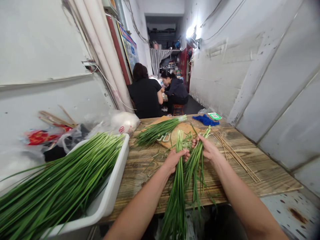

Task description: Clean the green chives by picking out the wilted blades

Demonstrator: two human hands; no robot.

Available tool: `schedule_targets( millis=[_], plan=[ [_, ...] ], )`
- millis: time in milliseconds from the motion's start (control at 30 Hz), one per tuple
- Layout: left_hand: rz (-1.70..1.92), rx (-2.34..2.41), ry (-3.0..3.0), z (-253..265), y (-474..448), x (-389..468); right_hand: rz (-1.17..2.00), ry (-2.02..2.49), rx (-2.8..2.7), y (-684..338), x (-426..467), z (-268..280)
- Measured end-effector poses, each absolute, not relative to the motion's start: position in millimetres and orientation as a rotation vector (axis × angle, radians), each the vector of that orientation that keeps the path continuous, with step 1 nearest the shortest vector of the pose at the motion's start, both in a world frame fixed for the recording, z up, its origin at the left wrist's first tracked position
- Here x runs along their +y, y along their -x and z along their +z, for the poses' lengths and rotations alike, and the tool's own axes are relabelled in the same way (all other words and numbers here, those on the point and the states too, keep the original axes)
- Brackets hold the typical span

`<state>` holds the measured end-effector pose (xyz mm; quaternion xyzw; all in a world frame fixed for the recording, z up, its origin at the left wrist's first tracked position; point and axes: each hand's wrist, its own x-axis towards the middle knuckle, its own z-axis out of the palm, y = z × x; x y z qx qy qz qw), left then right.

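My left hand (176, 158) is closed around a bunch of garlic chives (178, 186), pale stems up and green leaves hanging past the table's front edge. Just to its right, my right hand (205, 146) grips a smaller bunch of garlic chives (194, 163), its leaves drooping over the wood. Behind the hands, a pile of chives (160, 130) lies across a wooden board (188, 128). The white handles of scissors (164, 137) show beside that pile. Loose trimmings (188, 142) are scattered on the board close to my fingers.
A white tub (113, 186) heaped with chives (75, 173) stands at the left. Thin sticks (236, 155) lie on the table (265, 166) at right. Further back are a blue cloth (206, 120) and a green card (215, 116). Two people (146, 93) sit beyond the table.
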<state>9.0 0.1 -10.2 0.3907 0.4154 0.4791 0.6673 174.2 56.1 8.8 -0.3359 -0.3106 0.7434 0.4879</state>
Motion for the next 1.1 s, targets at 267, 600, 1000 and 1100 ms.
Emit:
schedule_targets(
  millis=[267,600,1000,1100],
  plan=[
    [0.816,0.88,-1.025,-6,-8,-7,1.806,0.839,-0.962,-165,47,4],
    [1.068,0.93,-0.915,-11,-9,-1,1.703,0.868,-0.961,-171,50,8],
    [1.075,0.846,-0.846,-10,-8,3,1.629,0.89,-0.998,-167,47,8],
    [1.095,0.819,-0.738,-11,-7,6,1.595,0.904,-1.031,-167,47,7]
  ],
)
